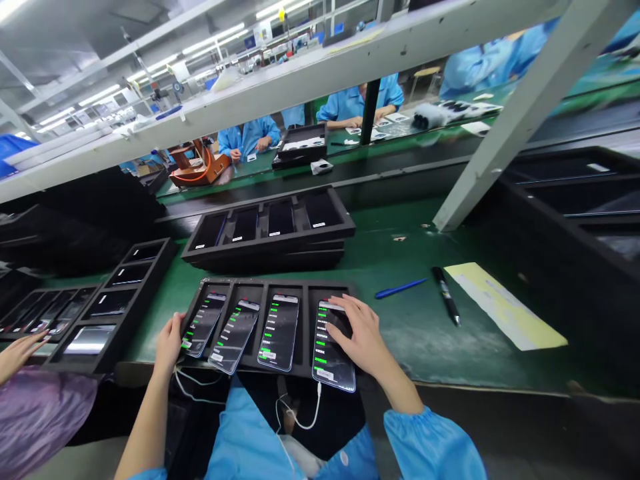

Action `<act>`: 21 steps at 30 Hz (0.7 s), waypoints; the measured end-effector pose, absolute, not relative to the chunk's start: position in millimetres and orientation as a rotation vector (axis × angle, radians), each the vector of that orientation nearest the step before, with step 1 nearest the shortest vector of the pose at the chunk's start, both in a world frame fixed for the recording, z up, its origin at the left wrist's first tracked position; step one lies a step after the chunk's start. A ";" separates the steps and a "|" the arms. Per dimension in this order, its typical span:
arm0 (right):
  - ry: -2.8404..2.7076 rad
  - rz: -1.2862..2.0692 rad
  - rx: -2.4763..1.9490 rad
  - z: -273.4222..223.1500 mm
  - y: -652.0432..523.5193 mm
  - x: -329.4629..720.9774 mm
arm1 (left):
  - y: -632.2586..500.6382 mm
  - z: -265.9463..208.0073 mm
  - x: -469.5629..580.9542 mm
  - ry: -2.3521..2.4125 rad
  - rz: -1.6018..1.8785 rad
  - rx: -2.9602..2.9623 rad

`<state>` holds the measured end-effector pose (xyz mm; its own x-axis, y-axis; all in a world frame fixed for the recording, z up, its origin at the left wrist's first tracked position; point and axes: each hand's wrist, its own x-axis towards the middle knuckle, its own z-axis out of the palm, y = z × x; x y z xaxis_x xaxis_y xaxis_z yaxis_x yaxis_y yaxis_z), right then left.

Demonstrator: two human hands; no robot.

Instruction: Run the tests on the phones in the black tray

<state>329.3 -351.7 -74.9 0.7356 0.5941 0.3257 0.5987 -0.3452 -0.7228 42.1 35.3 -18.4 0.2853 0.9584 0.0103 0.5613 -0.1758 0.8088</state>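
Note:
In front of me lies a black compartment tray with several lit phones in it, their dark screens showing green and white text lines. My left hand is closed at the tray's left edge, beside the leftmost phone; its fingertips are partly hidden. My right hand rests over the rightmost phone, fingers apart, touching its screen. A white cable plugs into that phone's bottom end. Between them lie a tilted phone and another phone, their lower ends over the tray's front rim.
Behind stands a stack of black trays holding dark phones. On the right are a blue pen, a black marker and a yellowish paper. A grey post rises there. Another person's hand is at far left, near more trays.

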 end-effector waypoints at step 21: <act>-0.832 -0.002 -1.989 -88.9 -328.3 373.4 | 65.4 -42.9 69.8 1.162 0.731 1.625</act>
